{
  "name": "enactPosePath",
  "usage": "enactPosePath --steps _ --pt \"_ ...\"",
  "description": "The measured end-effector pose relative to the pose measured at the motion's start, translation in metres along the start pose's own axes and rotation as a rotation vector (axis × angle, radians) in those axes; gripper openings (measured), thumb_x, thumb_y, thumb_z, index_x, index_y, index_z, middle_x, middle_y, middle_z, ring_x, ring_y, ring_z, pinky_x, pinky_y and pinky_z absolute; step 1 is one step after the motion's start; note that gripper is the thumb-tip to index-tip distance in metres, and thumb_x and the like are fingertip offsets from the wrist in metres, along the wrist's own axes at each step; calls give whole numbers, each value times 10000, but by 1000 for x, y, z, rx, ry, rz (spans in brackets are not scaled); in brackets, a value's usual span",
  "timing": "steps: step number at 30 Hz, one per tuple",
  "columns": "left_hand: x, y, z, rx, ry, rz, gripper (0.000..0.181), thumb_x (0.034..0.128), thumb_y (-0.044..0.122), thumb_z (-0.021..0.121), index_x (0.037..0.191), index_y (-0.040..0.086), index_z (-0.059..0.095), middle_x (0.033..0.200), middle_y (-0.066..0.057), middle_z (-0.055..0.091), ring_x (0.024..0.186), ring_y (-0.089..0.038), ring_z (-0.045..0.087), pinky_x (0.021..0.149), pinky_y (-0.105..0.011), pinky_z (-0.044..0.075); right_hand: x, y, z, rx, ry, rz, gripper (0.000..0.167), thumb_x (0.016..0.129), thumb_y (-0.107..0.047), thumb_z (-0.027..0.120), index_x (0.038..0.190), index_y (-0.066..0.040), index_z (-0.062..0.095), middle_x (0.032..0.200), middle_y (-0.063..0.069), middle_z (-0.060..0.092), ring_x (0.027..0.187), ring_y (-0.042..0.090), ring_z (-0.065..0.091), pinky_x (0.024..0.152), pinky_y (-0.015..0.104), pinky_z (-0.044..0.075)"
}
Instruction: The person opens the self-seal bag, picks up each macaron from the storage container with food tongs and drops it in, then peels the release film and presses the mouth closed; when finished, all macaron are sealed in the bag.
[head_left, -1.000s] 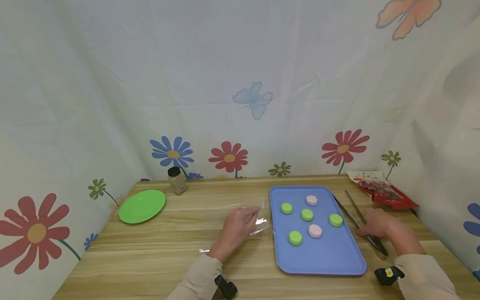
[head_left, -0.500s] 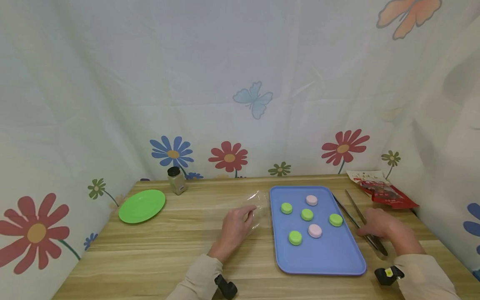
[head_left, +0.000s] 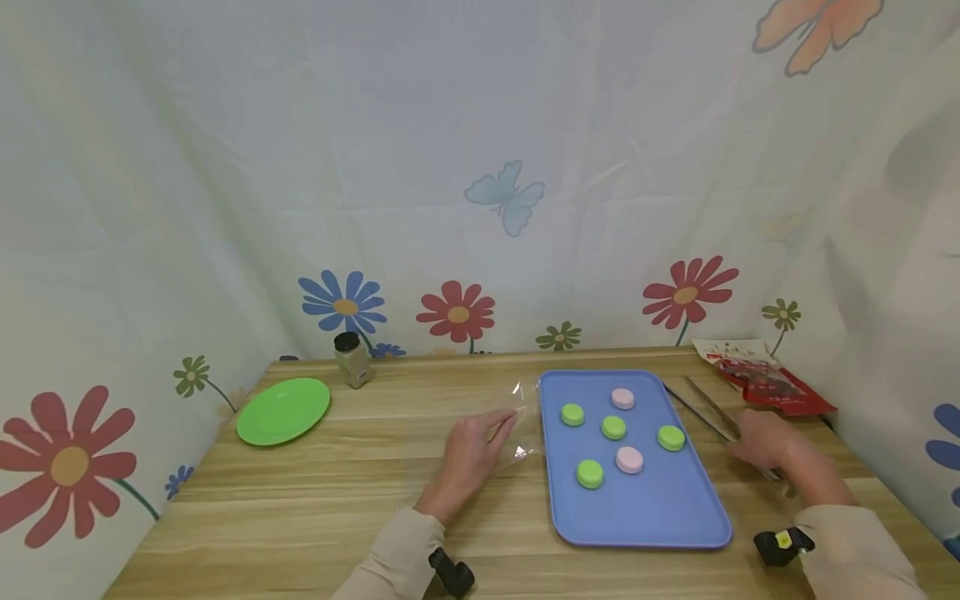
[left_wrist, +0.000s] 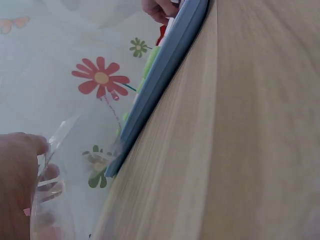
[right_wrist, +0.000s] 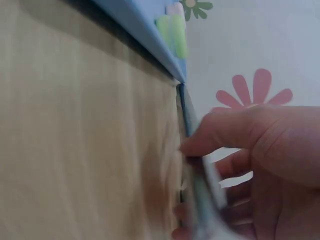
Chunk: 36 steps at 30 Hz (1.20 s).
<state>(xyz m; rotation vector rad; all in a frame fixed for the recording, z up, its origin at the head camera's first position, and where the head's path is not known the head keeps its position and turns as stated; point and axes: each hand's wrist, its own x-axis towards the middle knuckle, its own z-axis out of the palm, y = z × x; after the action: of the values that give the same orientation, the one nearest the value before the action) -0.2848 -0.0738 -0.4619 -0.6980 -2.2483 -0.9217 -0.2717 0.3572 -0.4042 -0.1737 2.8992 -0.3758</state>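
Probably tongs-pickup step: right hand [head_left: 768, 440] pinching tongs [head_left: 712, 405] in its fingers toward right edge of desk [head_left: 300, 517], left fingers [head_left: 495, 414] pinching bag [head_left: 527, 421] mid-desk; next move likely calls for lifting tongs clear of tray [head_left: 652, 521].

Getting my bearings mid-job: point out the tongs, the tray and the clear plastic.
Tongs [head_left: 713, 407], head view: on one long arm.
Tray [head_left: 637, 517], head view: on its bare near end.
Clear plastic [head_left: 528, 423], head view: on the part beside the tray.

Wood-grain table [head_left: 285, 517] bearing green plate [head_left: 283, 412], black-capped jar [head_left: 353, 363], blue tray [head_left: 645, 515], red-and-white packet [head_left: 768, 383] at back right
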Motion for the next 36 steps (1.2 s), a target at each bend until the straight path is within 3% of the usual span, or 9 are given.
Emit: enactPosePath --steps 4,10,17,25,31,36 --pt "0 -1 0 -29 -3 21 112 905 121 754 1000 70 786 1012 -31 763 956 -172 725 850 -333 581 0 7 -8 -9 80 -17 376 902 -132 636 1015 207 519 826 201 584 738 310 557 666 477 511" --pt "-1 -1 1 -39 7 42 114 913 68 728 1017 41 768 1020 -63 759 967 -195 722 860 -342 579 -6 14 -17 -29 185 -163 359 900 -89 654 1086 202 557 945 256 639 880 402 626 769 572 522" --pt "-1 2 0 -54 -18 -7 147 940 86 687 1060 58 767 1068 -50 751 1023 -172 704 892 -321 564 -15 7 -18 77 128 -228 465 898 -168 742 1234 122 604 982 81 636 829 226 550 714 403 514" --pt "-1 3 -2 -72 -25 -29 152 949 145 708 1071 79 770 1074 -32 751 1022 -164 704 903 -325 559 -12 13 -23 11 172 -224 375 853 -115 780 1111 128 655 966 137 685 818 238 606 748 493 544" --pt "-1 3 -1 -85 -32 -50 164 957 160 701 1083 81 769 1090 -24 747 1035 -167 697 914 -332 554 -9 10 -21 8 171 -222 317 846 -84 781 1074 110 676 914 80 680 793 219 598 739 480 551" --pt "0 1 1 -79 -1 -4 126 915 120 745 1030 83 784 1008 -10 748 948 -153 703 843 -348 573 -5 5 -18 24 162 -202 306 861 -72 768 1088 110 675 920 85 670 784 215 570 719 448 549"
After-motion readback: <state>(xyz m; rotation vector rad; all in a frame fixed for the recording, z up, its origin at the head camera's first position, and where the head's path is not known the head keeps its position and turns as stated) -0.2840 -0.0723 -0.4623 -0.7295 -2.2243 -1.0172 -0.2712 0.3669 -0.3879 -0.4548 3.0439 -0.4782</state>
